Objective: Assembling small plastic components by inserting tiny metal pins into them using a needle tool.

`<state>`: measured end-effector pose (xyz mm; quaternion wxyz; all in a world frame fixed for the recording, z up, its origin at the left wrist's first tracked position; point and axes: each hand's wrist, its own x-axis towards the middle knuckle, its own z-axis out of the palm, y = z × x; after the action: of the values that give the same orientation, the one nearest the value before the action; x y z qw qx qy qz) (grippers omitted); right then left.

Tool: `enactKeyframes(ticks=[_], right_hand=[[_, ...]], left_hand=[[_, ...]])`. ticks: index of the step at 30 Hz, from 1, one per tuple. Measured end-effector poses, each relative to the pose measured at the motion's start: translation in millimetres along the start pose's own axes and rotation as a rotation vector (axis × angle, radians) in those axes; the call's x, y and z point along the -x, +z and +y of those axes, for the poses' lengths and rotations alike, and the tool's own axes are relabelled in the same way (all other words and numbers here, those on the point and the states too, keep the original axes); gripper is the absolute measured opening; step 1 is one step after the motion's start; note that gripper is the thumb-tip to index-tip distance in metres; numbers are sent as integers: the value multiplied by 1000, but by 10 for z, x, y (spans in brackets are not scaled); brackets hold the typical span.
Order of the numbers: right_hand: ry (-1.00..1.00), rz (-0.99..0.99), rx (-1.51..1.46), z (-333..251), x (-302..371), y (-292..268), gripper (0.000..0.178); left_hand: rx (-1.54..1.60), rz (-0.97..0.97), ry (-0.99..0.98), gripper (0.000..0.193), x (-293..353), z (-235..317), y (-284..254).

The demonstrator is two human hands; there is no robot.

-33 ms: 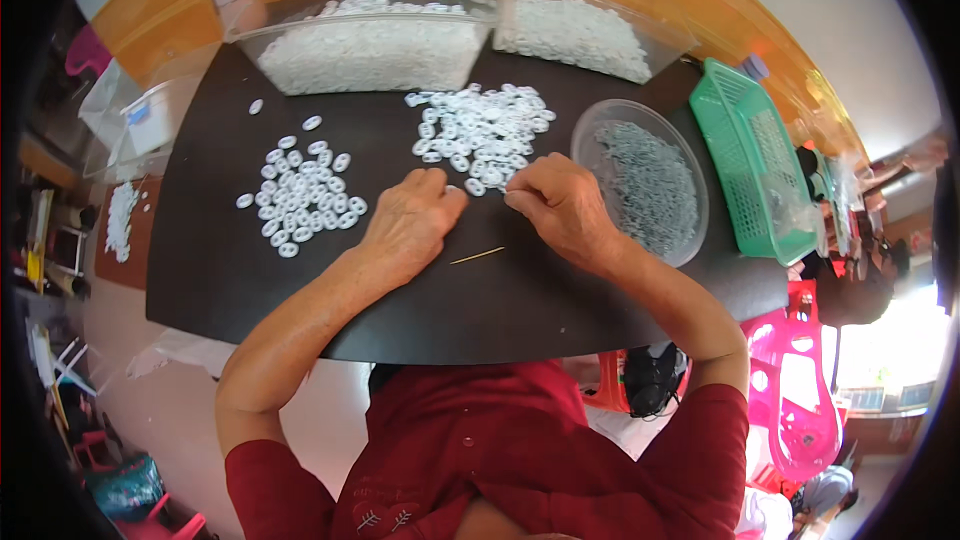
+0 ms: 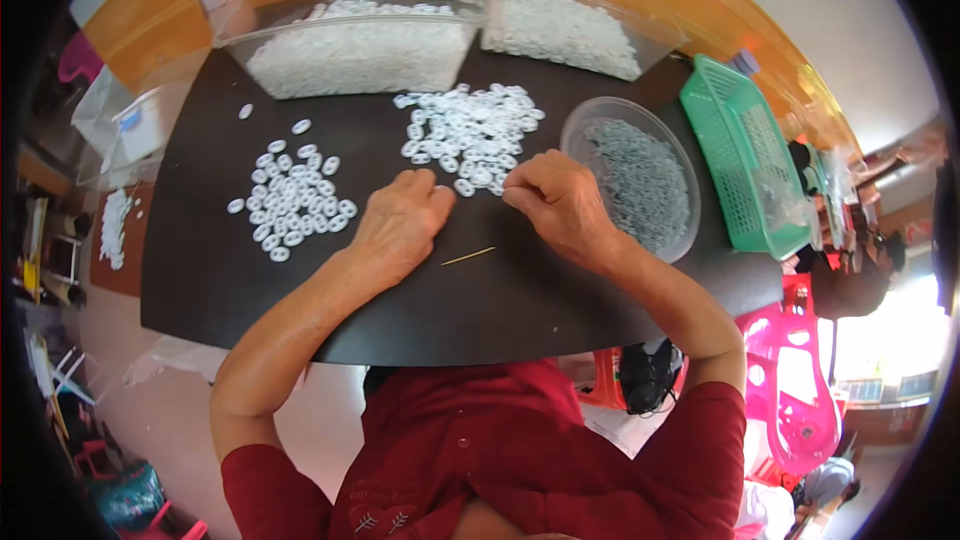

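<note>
My left hand (image 2: pixel 400 224) rests on the dark table with its fingers curled, just below a loose pile of small white oval pieces with two holes (image 2: pixel 470 135). What its fingertips hold, if anything, is hidden. Across a small gap, my right hand (image 2: pixel 562 208) is pinched closed at the lower right edge of that pile. A white piece shows at its fingertips, but I cannot tell whether it is gripped. Between and below the hands lies a thin yellowish stick (image 2: pixel 468 256). A second group of white oval pieces (image 2: pixel 295 195) is spread left of my left hand.
Right of my right hand stands a round clear tub of small grey parts (image 2: pixel 640 185), then a green plastic basket (image 2: pixel 745 155). Clear bins of white pieces (image 2: pixel 360 55) (image 2: pixel 565 30) line the back. A pink bottle (image 2: pixel 228 8) stands back left; a pink chair (image 2: pixel 800 390) is lower right.
The whole view has shifted slightly, so things appear a little further left. My hands look a touch further apart, with both still closed.
</note>
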<state>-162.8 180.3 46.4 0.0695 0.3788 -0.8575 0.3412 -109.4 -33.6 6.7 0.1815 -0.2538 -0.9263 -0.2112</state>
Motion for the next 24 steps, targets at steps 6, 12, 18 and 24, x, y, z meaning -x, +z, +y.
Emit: enactKeyframes(ticks=[6,12,18,24], right_hand=[[224,81,-7,171,146,-442,10],[414,188,-12,439,364,-683,9],[87,152,366,776,481,-538,10],[62,46,545,856,507,-410,7]], left_hand=[[27,-94,-41,16,-2,-40,-49],[154,107,-78,18,67,105,-124],[662,115,-468,11,231,383,-209],[1071,102,-683,11,350,558,-153]])
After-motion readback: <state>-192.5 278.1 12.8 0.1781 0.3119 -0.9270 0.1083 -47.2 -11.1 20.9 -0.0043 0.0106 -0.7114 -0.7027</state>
